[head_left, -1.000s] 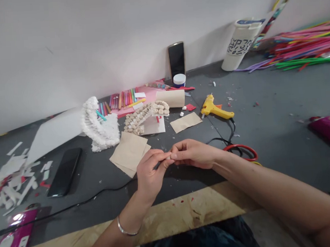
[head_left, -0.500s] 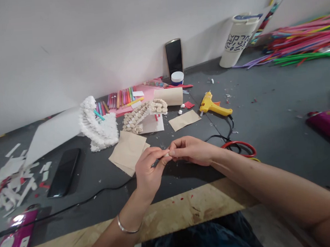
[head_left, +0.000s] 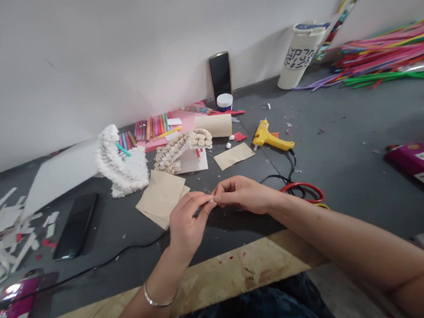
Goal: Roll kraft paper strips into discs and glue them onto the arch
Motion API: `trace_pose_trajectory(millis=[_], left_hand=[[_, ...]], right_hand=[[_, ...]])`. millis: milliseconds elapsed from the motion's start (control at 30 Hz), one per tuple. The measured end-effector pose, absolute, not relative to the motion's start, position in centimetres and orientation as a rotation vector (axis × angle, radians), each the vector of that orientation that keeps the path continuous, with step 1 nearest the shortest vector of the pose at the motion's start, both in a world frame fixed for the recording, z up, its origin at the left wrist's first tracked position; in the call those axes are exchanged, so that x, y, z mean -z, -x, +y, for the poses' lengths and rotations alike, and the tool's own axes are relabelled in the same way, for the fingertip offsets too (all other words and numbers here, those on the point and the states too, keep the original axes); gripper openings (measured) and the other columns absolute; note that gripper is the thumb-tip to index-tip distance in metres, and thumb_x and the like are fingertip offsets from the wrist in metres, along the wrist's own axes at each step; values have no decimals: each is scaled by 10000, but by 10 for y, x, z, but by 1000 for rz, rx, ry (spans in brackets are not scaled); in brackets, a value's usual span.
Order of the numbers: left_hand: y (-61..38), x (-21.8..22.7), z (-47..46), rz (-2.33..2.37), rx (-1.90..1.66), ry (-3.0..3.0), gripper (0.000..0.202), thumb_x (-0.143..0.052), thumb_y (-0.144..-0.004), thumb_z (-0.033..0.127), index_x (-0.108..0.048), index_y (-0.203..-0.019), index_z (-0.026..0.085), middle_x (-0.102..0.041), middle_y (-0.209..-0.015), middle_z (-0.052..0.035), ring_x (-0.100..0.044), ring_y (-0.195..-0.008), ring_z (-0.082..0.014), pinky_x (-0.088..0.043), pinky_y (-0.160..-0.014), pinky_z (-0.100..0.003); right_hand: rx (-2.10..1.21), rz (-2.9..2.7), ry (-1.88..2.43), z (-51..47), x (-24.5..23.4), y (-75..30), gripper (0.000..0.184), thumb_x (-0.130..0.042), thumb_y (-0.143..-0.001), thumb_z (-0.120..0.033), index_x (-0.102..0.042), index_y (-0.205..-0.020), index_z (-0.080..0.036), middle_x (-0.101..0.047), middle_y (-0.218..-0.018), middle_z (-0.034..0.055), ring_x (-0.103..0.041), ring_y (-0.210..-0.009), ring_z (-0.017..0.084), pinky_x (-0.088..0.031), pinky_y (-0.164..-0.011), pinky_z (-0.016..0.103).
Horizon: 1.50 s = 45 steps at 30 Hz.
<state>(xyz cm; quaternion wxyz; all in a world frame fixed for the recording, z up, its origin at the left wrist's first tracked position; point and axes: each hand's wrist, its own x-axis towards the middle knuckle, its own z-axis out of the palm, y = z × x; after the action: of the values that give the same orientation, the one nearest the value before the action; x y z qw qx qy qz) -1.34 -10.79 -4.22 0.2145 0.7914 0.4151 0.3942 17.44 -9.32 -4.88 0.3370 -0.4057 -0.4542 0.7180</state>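
Fingertips meeting over the table's front part, my left hand (head_left: 189,223) and my right hand (head_left: 241,194) both pinch one small piece of beige paper (head_left: 212,200). Most of that piece is hidden by the fingers. Just beyond my left hand lie several beige paper sheets (head_left: 161,191), and a single beige strip (head_left: 234,156) lies farther off. A model covered in little beige paper rolls (head_left: 173,152) stands on a white base behind the sheets. To its left is a white, fluffy-looking model (head_left: 127,167) with a turquoise stick.
A yellow glue gun (head_left: 271,136) rests right of the strip, its cord running beside red-handled scissors (head_left: 310,191). A cardboard tube (head_left: 214,126), felt pens (head_left: 153,127), a tumbler (head_left: 301,56) and a phone (head_left: 77,226) surround the work. Paper scraps (head_left: 10,241) litter the left.
The whole scene has shifted slightly left as the camera turned. Both hands keep their pinch on the small paper piece, with hardly any change in finger pose.
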Motion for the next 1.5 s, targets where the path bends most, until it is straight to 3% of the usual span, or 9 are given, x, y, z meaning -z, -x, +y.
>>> trace_pose_trajectory(millis=[233,467,667,900,1067,1167,1267,1433,1500], left_hand=[[10,47,-101,1180,-1093,-1703,118,-707,-807,309,-734,-789,196,-702,-811,-35,-628,-756,-140,-511,-715,-252],[7,47,-93,1007,-999,-667,349,-894,-540,328,-720,-756,116,-656,-680,0,-594,-590,-75,-512,-555,-167],[18,47,-87,895,-987,-436,137,-788,-717,167,-681,-781,110,-628,-704,1,-589,-594,-54,-507,-519,-121],[28,50,-80,810,-1067,-288,62,-636,-828,68,-647,-804,124,-608,-735,-12,-595,-602,-71,-520,-504,-142],[28,45,-80,756,-1078,-265,58,-637,-828,69,-641,-796,118,-601,-728,-11,-585,-590,-72,-513,-492,-146],[25,44,-82,728,-1057,-238,48,-663,-812,74,-645,-808,119,-601,-719,-7,-577,-584,-67,-504,-488,-140],[22,44,-85,710,-1032,-218,53,-690,-801,96,-643,-791,120,-597,-709,-5,-570,-580,-62,-494,-486,-134],[23,50,-87,652,-983,-194,82,-720,-799,155,-647,-776,123,-581,-706,-3,-560,-584,-49,-479,-498,-116],[23,54,-88,616,-975,-184,92,-728,-796,168,-648,-778,125,-578,-716,-2,-558,-590,-45,-478,-506,-113]], right_hand=[[-1928,-1106,1029,-92,51,-174,371,-785,-682,-475,-615,-664,-146,-584,-627,-14,-481,-604,83,-340,-587,235],[-1816,-1089,994,-92,44,-176,384,-740,-721,-515,-620,-758,-151,-648,-826,36,-544,-704,108,-414,-687,261],[-1436,-1778,1138,-103,5,-195,149,-625,-854,-312,-672,-942,-201,-661,-864,18,-578,-771,133,-435,-707,251],[-1047,-2497,1058,-135,-28,-210,192,-556,-922,-283,-676,-795,-204,-676,-831,40,-595,-785,146,-422,-705,252],[-570,-2325,1733,-106,0,-258,199,-487,-926,-283,-670,-895,-211,-691,-942,66,-612,-839,186,-427,-725,288],[-79,-2060,2147,-70,27,-291,305,-457,-932,-307,-619,-1155,-176,-643,-1171,136,-566,-1085,264,-416,-870,341],[27,-2058,2302,-39,52,-307,455,-507,-874,-247,-518,-1307,-106,-540,-1341,201,-511,-1184,311,-396,-922,369],[32,-2090,2352,-16,67,-301,448,-536,-814,-235,-563,-1198,-6,-644,-1095,258,-586,-1053,346,-416,-865,397],[36,-2076,2353,-17,63,-302,417,-540,-804,-264,-599,-1136,-19,-658,-1039,251,-603,-1008,347,-432,-816,389]])
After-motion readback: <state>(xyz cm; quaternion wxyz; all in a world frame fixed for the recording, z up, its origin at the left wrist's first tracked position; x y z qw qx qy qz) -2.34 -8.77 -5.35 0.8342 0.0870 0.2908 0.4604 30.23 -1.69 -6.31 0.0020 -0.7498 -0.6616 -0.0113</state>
